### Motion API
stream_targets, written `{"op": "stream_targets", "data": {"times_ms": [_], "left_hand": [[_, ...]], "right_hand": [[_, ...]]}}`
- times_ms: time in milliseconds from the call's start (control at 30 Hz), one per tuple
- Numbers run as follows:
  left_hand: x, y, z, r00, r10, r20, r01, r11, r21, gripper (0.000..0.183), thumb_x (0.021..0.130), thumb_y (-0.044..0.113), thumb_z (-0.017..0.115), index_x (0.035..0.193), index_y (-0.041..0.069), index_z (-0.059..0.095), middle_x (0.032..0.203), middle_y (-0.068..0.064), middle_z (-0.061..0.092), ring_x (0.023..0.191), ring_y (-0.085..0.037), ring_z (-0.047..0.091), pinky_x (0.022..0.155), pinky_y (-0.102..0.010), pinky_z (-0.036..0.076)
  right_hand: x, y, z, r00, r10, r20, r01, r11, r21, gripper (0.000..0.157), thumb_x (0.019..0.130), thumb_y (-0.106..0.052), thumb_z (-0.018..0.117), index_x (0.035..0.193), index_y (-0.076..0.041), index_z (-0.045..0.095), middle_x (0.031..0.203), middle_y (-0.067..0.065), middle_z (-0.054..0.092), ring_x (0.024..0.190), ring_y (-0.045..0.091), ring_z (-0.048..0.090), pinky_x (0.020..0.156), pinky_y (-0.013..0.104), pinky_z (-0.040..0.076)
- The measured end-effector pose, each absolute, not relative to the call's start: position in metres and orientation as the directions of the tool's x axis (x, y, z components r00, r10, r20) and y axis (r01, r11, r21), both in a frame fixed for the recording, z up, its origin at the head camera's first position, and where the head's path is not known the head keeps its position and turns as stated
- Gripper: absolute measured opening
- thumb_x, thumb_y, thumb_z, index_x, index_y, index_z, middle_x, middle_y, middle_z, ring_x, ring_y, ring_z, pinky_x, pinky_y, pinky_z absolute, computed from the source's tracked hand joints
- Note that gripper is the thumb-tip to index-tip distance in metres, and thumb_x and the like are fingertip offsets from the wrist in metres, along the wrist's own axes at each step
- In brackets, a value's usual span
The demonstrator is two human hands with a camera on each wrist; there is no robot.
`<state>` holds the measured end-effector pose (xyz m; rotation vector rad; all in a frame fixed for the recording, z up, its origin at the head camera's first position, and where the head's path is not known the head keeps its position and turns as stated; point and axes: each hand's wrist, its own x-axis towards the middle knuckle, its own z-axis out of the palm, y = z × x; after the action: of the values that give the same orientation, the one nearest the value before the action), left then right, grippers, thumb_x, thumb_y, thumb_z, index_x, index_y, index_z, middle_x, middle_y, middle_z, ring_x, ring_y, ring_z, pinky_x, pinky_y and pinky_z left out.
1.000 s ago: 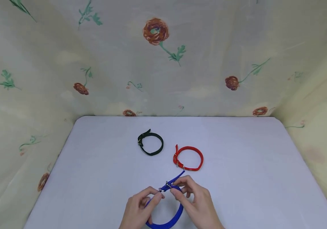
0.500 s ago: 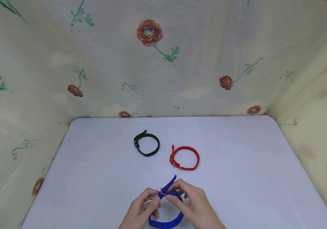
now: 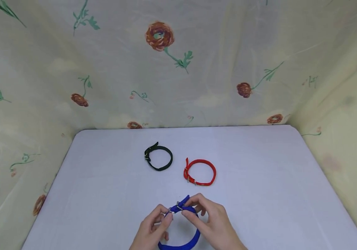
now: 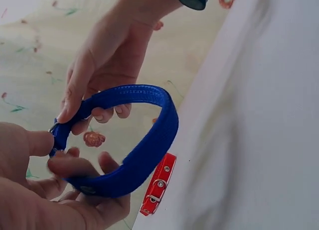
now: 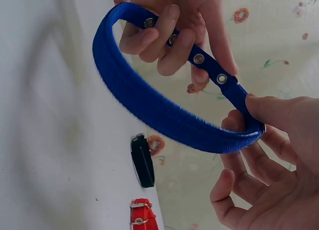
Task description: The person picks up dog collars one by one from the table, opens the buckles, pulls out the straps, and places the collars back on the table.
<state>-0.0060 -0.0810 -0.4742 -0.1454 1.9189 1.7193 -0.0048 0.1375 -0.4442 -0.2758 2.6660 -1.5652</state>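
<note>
A blue buckled collar [image 3: 181, 247] is held up in a loop between both hands over the white table, close to the front edge of the head view. My left hand [image 3: 151, 227] pinches the strap by its metal ring, left of the buckle [image 3: 179, 206]. On the other side, thumb and fingers of my right hand [image 3: 212, 220] pinch the band right at the buckle. The strap's pointed end [image 3: 185, 199] sticks out past the buckle. Metal eyelets [image 5: 199, 58] line the strap along the left hand's fingers in the right wrist view.
Behind the hands a red collar [image 3: 214, 173] lies buckled on the table [image 3: 259, 180]. Farther back and left lies a dark green or black collar [image 3: 171, 158], also buckled. A flower-printed cloth [image 3: 209, 97] surrounds the table at the back and sides.
The strap's free end shows shorter past the buckle than a second ago. Both hands keep their pinch. The whole head view has shifted slightly.
</note>
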Motion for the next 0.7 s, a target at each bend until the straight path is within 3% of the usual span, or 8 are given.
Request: {"op": "stream_targets", "data": {"times_ms": [233,400,700], "left_hand": [[-0.0069,-0.0807,-0.4746,-0.85,0.336,-0.405,-0.389,0.118,0.914,0.045,0.109,0.048,0.062,0.121,0.005,0.064,0.087,0.0,0.062,0.066,-0.014,0.055,0.061,-0.023,0.047],[-0.0082,-0.0807,-0.4738,-0.867,0.323,-0.38,-0.343,0.167,0.924,0.044,0.109,0.048,0.062,0.119,0.006,0.064,0.083,0.002,0.057,0.064,-0.011,0.052,0.058,-0.021,0.043],[-0.0055,-0.0805,-0.4752,-0.89,0.237,-0.388,-0.325,0.265,0.908,0.047,0.106,0.052,0.064,0.098,0.006,0.058,0.07,0.005,0.047,0.059,-0.009,0.042,0.052,-0.02,0.031]], "right_hand": [[-0.005,0.1392,-0.4446,-0.97,-0.23,0.077,-0.181,0.471,-0.863,0.013,0.103,-0.043,0.073,0.111,-0.034,0.067,0.102,-0.022,0.076,0.086,-0.001,0.067,0.077,0.027,0.055],[-0.0046,0.138,-0.4448,-0.966,-0.251,0.068,-0.182,0.464,-0.867,0.013,0.104,-0.042,0.072,0.112,-0.034,0.068,0.102,-0.021,0.076,0.087,0.0,0.068,0.077,0.026,0.054],[-0.0034,0.135,-0.449,-0.97,-0.201,0.139,-0.222,0.484,-0.847,0.011,0.102,-0.037,0.075,0.109,-0.035,0.067,0.099,-0.023,0.074,0.083,-0.003,0.065,0.074,0.025,0.056]]}}
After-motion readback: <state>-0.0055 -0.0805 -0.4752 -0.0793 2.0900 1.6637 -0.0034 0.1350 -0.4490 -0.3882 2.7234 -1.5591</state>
